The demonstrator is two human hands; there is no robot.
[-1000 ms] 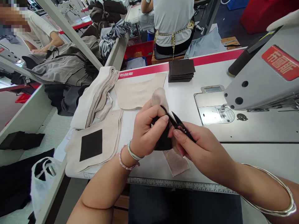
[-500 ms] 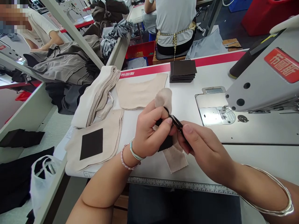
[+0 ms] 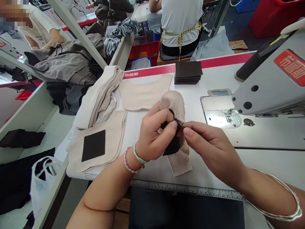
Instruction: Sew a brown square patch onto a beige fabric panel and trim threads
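My left hand (image 3: 154, 133) pinches a beige fabric piece (image 3: 175, 105) with a dark patch (image 3: 172, 145) sewn on it, held just above the sewing table (image 3: 257, 140). My right hand (image 3: 209, 148) is closed on small black thread snips (image 3: 177, 121), whose blades are shut against the fabric's edge. The lower end of the fabric lies on the table below both hands.
A sewing machine (image 3: 271, 79) stands at the right, its needle plate (image 3: 222, 117) lit. Dark square patches (image 3: 188, 72) are stacked at the back. Beige pieces (image 3: 102, 146), one with a dark square, lie at the left. Other people work beyond the table.
The snips' blades, open a second ago, have closed on the fabric's edge. Both hands have risen a little and the beige fabric has folded over further.
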